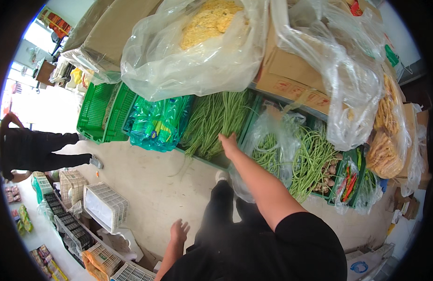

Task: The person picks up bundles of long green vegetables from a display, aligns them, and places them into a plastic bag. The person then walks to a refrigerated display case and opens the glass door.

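My right hand [228, 143] reaches over a green plastic crate [222, 163] that holds long thin green stalks [211, 123]. Its thumb and a finger are at the right edge of the stalks; whether they grip any is unclear. To the right of that hand lies a clear plastic bag [249, 154] with green bean pods [268, 145]. My left hand [179, 230] hangs low by my side above the floor, fingers apart, holding nothing. Left of the stalks, green leafy vegetables [156, 121] sit wrapped in blue-green plastic.
Above the crates rest cardboard boxes [297, 73] and a large clear bag [153, 66] of yellow food. Long beans [313, 158], brown lumps [329, 174] and red chillies [349, 188] lie rightward. White baskets [107, 203] line the lower left. Another person [40, 149] stands at far left.
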A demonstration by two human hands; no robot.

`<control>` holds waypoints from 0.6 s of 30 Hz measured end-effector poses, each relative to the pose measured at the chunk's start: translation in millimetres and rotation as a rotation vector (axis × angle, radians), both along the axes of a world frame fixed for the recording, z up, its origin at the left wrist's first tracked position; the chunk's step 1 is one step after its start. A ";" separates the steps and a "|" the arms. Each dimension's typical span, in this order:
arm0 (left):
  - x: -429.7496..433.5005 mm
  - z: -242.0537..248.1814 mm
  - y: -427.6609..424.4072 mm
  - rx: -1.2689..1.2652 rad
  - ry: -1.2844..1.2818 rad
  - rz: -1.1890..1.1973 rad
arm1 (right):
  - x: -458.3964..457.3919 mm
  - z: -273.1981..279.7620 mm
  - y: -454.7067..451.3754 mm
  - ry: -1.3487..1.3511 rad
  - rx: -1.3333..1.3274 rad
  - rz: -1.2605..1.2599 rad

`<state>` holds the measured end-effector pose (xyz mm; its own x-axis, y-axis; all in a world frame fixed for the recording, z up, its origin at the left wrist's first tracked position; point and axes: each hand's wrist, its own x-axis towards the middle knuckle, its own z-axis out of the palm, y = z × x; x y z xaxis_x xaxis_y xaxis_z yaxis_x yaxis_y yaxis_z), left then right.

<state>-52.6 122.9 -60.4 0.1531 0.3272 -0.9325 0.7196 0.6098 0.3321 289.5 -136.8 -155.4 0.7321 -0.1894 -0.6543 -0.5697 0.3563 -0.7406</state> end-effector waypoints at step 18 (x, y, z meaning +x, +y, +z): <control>40.2 -3.7 -5.7 -0.077 -0.252 -0.302 | -168.9 29.1 -171.1 0.027 -0.518 1.015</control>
